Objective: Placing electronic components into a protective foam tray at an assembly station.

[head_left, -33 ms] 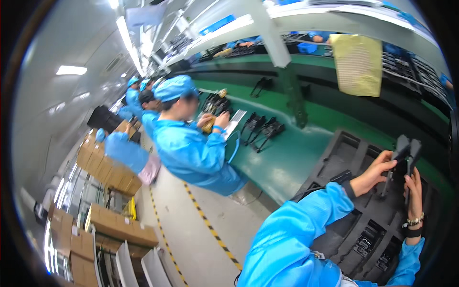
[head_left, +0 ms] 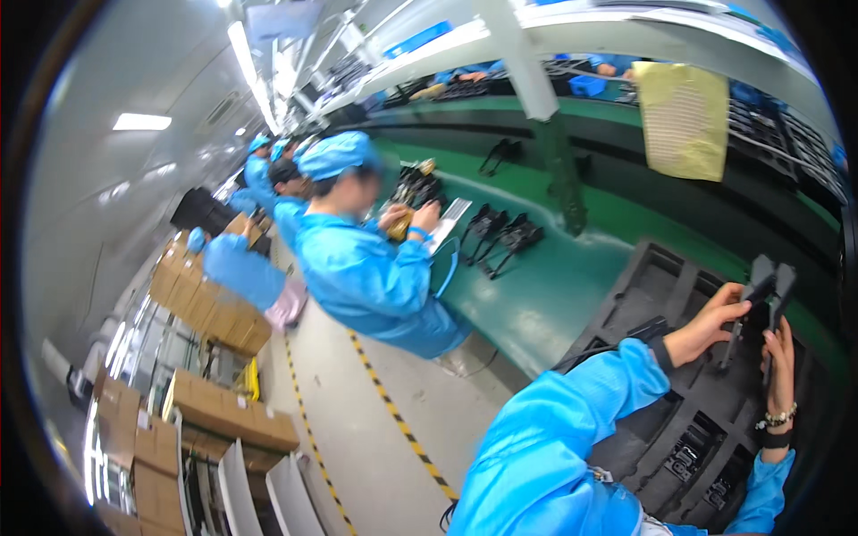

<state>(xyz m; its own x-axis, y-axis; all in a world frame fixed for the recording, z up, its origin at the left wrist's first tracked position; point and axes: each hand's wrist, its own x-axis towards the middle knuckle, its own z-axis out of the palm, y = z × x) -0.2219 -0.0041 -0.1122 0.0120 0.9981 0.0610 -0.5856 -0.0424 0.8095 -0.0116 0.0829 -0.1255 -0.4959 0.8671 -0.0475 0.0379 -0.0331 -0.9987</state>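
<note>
My left hand (head_left: 706, 330), in a blue sleeve with a dark wrist band, grips a black device with two flat upright panels (head_left: 759, 290). From the right, my right hand (head_left: 779, 353) closes on the same device, its fingers along the outer side; a beaded bracelet and a black band circle that wrist. The device is held above a dark grey foam tray (head_left: 639, 439) with shaped recesses. Several recesses near my forearms hold black parts (head_left: 686, 454). What kind of device it is, I cannot make out.
A co-worker (head_left: 362, 259) in blue works at the green bench (head_left: 563, 308) to the left. Black assemblies (head_left: 514, 241) lie between us. A post (head_left: 559, 170) rises behind the bench, and a yellow sheet (head_left: 681, 121) hangs from the shelf. Cardboard boxes (head_left: 237, 420) stand at far left.
The view has shifted slightly, so the bench and co-workers sit a little further right. Both my hands keep their hold on the black device.
</note>
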